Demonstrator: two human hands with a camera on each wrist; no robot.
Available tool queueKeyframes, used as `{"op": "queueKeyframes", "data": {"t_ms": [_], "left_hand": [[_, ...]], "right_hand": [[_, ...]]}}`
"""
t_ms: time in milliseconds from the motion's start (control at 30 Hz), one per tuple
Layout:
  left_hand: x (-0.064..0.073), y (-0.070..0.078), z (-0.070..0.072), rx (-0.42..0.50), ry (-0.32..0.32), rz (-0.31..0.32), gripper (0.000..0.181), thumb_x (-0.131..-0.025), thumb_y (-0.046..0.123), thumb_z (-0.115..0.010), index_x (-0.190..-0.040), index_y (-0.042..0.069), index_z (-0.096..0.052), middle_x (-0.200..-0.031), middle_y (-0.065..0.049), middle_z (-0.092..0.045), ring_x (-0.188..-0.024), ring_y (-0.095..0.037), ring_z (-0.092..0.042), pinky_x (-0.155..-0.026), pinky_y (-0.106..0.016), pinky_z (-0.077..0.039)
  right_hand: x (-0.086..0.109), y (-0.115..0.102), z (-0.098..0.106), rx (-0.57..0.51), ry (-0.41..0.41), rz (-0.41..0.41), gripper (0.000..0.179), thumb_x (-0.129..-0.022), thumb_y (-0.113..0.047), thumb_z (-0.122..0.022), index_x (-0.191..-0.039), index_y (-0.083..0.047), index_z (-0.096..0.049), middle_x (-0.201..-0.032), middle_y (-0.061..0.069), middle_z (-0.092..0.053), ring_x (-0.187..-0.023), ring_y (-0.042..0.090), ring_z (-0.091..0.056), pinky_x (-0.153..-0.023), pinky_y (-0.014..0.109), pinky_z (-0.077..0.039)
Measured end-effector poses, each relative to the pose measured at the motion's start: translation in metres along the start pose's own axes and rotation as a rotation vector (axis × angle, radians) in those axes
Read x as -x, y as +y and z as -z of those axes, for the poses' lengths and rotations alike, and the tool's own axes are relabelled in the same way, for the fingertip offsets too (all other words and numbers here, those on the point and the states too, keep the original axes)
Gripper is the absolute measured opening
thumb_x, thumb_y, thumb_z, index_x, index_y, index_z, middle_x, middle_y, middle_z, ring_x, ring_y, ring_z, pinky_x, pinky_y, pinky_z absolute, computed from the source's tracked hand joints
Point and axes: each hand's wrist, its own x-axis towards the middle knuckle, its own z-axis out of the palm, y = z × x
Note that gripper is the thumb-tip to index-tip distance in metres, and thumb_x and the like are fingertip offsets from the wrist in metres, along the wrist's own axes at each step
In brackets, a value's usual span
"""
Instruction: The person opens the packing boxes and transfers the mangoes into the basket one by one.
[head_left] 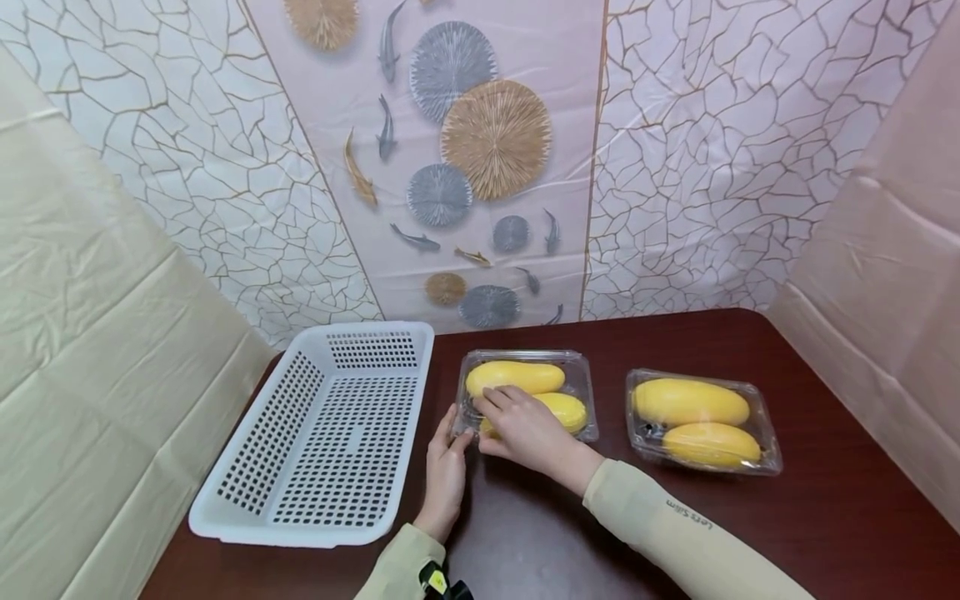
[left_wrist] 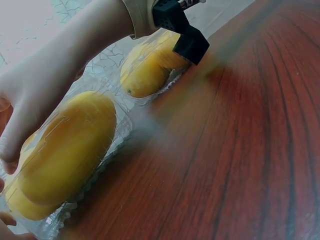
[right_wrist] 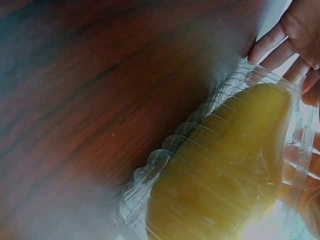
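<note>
A clear plastic clamshell container [head_left: 581, 385] on the table encloses two long yellow fruits [head_left: 525, 377], whose kind I cannot tell. My left hand [head_left: 442, 479] holds the container's front left corner, its thumb against the edge. From above, my right hand [head_left: 534, 432] reaches over the left end of the container, fingers bent down on the lid and thumb at the front edge. It covers part of the nearer fruit [head_left: 567, 411]. In the right wrist view, the left hand's fingers [right_wrist: 272, 47] lie along the container's end, beside the large yellow fruit [right_wrist: 215, 170].
A white perforated plastic basket [head_left: 417, 425] stands to the left of the hands. On the right lies a second clear container [head_left: 768, 437] with two yellow fruits [head_left: 692, 402] in it. The dark red wooden table [head_left: 825, 517] meets patterned cloth walls behind and beside it.
</note>
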Motion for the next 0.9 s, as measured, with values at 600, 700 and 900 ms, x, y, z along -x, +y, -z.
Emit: {"op": "queueKeyframes", "data": {"t_ms": [600, 700, 900], "left_hand": [[0.001, -0.005, 0.006, 0.15, -0.019, 0.063, 0.047, -0.109, 0.02, -0.034, -0.147, -0.003, -0.046, -0.15, -0.021, -0.045, -0.134, -0.033, -0.049, -0.107, -0.048, -0.042], [-0.002, -0.005, 0.006, 0.118, 0.001, 0.052, 0.045, -0.106, 0.019, -0.044, -0.145, -0.004, -0.049, -0.147, -0.021, -0.049, -0.13, -0.03, -0.053, -0.105, -0.045, -0.045], [-0.008, -0.007, 0.004, 0.062, 0.061, 0.056, 0.042, -0.098, 0.011, -0.058, -0.137, -0.003, -0.058, -0.129, -0.02, -0.064, -0.115, -0.024, -0.062, -0.097, -0.039, -0.051]], "right_hand": [[-0.005, 0.008, 0.004, -0.06, -0.027, -0.029, 0.046, -0.086, -0.028, -0.074, -0.123, -0.002, -0.068, -0.12, 0.016, -0.068, -0.111, 0.031, -0.064, -0.096, 0.041, -0.051], [-0.006, 0.009, 0.006, -0.056, -0.033, -0.031, 0.047, -0.087, -0.029, -0.074, -0.125, -0.003, -0.067, -0.121, 0.015, -0.067, -0.112, 0.031, -0.064, -0.095, 0.04, -0.052], [-0.007, 0.012, 0.007, -0.046, -0.032, -0.016, 0.047, -0.088, -0.03, -0.073, -0.127, -0.004, -0.067, -0.122, 0.015, -0.067, -0.113, 0.03, -0.064, -0.094, 0.039, -0.053]]}}
